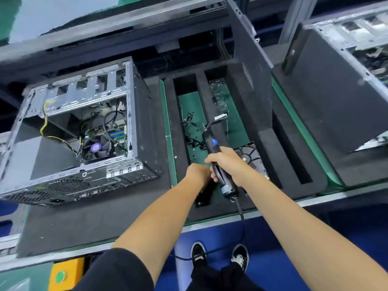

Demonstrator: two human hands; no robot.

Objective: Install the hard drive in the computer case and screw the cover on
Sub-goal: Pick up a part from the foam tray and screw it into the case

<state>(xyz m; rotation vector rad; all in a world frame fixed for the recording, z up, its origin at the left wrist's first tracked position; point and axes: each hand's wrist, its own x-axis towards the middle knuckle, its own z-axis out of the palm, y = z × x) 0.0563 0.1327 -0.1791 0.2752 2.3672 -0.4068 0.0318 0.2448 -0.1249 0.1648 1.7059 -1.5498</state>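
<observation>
The computer case (84, 131) lies open on the left of the surface (100, 223). The left hand (198, 172) is curled low in the tray; I cannot tell what it holds. The right hand (227, 164) grips the electric screwdriver (218, 164). The hard drive (252, 156) waits just behind it. Put the tool down safely, then carry the drive with both hands

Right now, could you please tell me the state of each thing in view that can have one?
Grey metal computer case: side open, cover off, on its side.
Black hard drive: outside the case, in the foam tray.
Black electric screwdriver: gripped, tip pointing away.
Right hand: grips the screwdriver.
Left hand: curled beside the screwdriver; contents unclear.
Black side cover: off the case, standing upright.
</observation>
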